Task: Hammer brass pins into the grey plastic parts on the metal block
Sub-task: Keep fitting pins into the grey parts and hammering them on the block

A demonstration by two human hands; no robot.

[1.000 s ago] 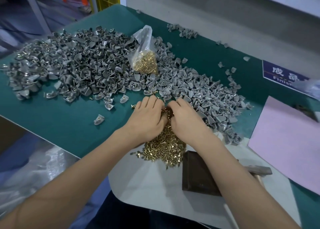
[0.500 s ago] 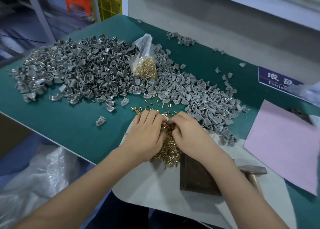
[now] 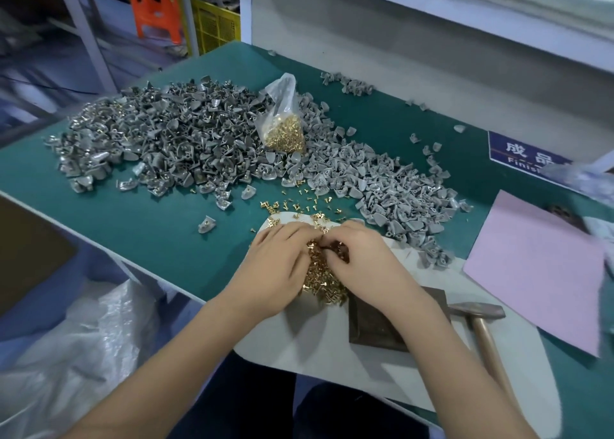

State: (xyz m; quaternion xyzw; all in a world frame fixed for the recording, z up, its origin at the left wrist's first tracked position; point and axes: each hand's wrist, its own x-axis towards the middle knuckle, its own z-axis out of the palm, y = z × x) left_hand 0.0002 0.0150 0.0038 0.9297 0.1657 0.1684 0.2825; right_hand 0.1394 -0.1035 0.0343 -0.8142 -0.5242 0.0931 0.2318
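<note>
Workshop bench with a green mat point(image 3: 139, 226), an orange stool point(image 3: 156, 6) and a yellow crate behind it. On the mat, a wide heap of grey plastic parts point(image 3: 186, 139), with a clear bag of pins point(image 3: 282, 129) standing in the middle of it. Nearer the body, a white sheet point(image 3: 315, 339), and on it the dark metal block point(image 3: 375, 329), bare, with no grey part on it. Just to the right of the block, the hammer point(image 3: 478, 310), untouched.

Between the two hands, the loose brass pins point(image 3: 324, 279), now pressed into a tall narrow heap at the far edge of the white sheet, just beside the block. A second ago spread wide and flat under the wrists; since then raked together from both sides. Some scattered pins point(image 3: 299, 202) left behind on the green mat, beyond the fingertips.

Left hand point(image 3: 275, 265) palm down, fingers nearly straight and together, pushing against the left side of the heap. Right hand point(image 3: 368, 259) with fingers curled down into the pins; impossible to tell whether pinching one pin or only scraping.

Probably still preparation: tidying the supply so that single pins come easily to hand. No hammering possible yet; first a grey part on the block, then a pin in it, then the hammer.
</note>
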